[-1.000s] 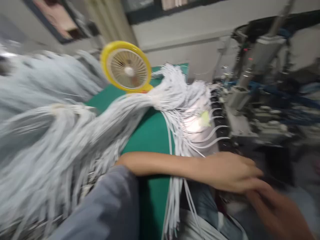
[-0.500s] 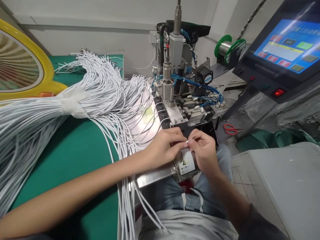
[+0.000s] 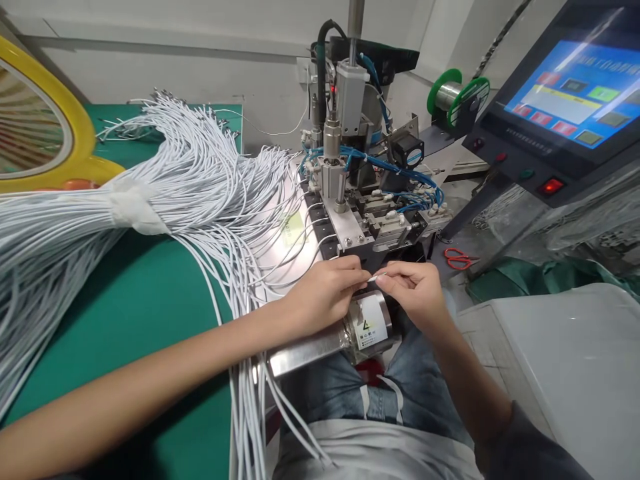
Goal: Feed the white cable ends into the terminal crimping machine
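Note:
My left hand (image 3: pixel 327 293) and my right hand (image 3: pixel 415 287) meet just in front of a small soldering machine (image 3: pixel 360 200). Both pinch the stripped tip of one thin white wire (image 3: pixel 376 276) between thumb and fingers. The tip sits level with the machine's black front clamps. A big taped bundle of white wires (image 3: pixel 165 193) fans over the green mat (image 3: pixel 140 313) to my left, with loose strands running under my left forearm and off the table edge. Below my hands a metal cylinder with a warning label (image 3: pixel 370 323) juts out.
A touch screen with a red lit button (image 3: pixel 550 187) stands at the right. A solder spool (image 3: pixel 453 97) sits behind the machine, red scissors (image 3: pixel 460 259) lie beside it, and a yellow-rimmed fan (image 3: pixel 45 133) is at the far left. A white bin (image 3: pixel 565 360) is by my right knee.
A second ago the view swung blurred over the bundle and fan. It has settled on the machine. Since half a second ago my hands stay pinched on the wire tip, barely shifted.

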### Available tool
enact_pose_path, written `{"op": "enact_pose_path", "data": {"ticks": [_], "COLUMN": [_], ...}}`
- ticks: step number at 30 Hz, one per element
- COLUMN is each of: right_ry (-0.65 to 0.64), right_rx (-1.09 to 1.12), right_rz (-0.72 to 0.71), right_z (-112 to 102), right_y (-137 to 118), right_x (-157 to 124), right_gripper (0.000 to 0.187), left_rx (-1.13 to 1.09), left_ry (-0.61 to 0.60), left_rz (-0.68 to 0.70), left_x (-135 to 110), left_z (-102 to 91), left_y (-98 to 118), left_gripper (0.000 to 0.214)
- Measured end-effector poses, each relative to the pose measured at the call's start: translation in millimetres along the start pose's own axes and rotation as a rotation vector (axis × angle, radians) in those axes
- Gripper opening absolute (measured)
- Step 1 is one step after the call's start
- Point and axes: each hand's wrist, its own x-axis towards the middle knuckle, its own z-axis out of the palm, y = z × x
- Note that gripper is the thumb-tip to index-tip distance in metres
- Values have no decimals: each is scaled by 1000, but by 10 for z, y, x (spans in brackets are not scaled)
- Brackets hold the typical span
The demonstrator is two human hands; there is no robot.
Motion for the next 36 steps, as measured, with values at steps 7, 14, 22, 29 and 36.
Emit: {"op": "enact_pose_path", "data": {"ticks": [7, 14, 22, 29, 36], "right_ry": [232, 261, 120, 244, 103], "right_rx": [68, -356, -224, -64, 31], "right_rz": [-59, -382, -241, -144, 127], "right_z": [240, 183, 146, 239, 86], "right_y": [84, 17, 36, 216, 514], "right_x": [-94, -82, 8, -45, 39], "right_gripper": [14, 19, 25, 21, 19], "left_rx": [-65, 536, 308, -56, 319], "left_ry": [146, 92, 133, -64, -275], "left_rz": [-27, 215, 25, -137, -190], "left_x": [-12, -32, -19, 30, 4], "left_z": [75, 19, 44, 43, 125], "left_y": [25, -14, 6, -4, -135], "left_gripper": [16, 23, 19, 18, 28]}}
